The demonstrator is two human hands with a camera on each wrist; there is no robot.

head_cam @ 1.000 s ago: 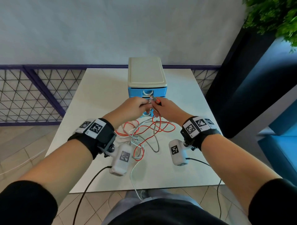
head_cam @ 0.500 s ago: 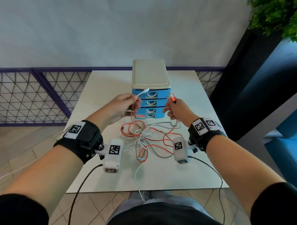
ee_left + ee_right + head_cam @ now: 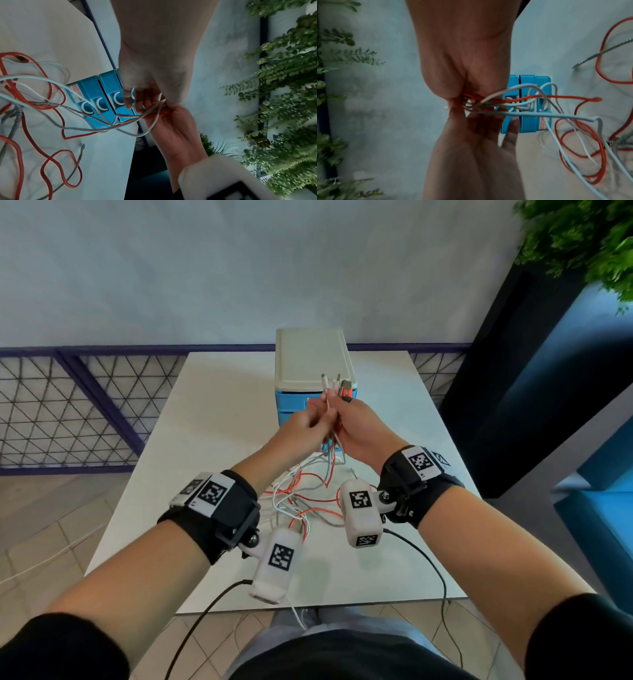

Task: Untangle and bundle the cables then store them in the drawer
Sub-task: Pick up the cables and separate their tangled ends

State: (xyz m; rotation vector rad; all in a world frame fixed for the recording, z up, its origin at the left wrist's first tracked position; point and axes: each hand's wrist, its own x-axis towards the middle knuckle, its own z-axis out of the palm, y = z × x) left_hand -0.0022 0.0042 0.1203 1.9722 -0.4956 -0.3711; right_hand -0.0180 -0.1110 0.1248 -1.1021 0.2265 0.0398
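Red, white and grey braided cables lie tangled on the white table, in front of a small drawer unit with a beige top and closed blue drawers. Both hands meet above the tangle, in front of the drawers. My right hand grips a bunch of cable ends, and a red USB plug and white plugs stick up from it. My left hand pinches the white cable right beside it. The strands run from the two hands down to the table.
A dark planter with green foliage stands close to the table's right side. A purple mesh fence runs behind on the left. One white cable end hangs over the table's near edge.
Half a second ago the hands were apart, left holding a white plug and right a red one. They have come together and risen, with the plug ends gathered in one bunch.
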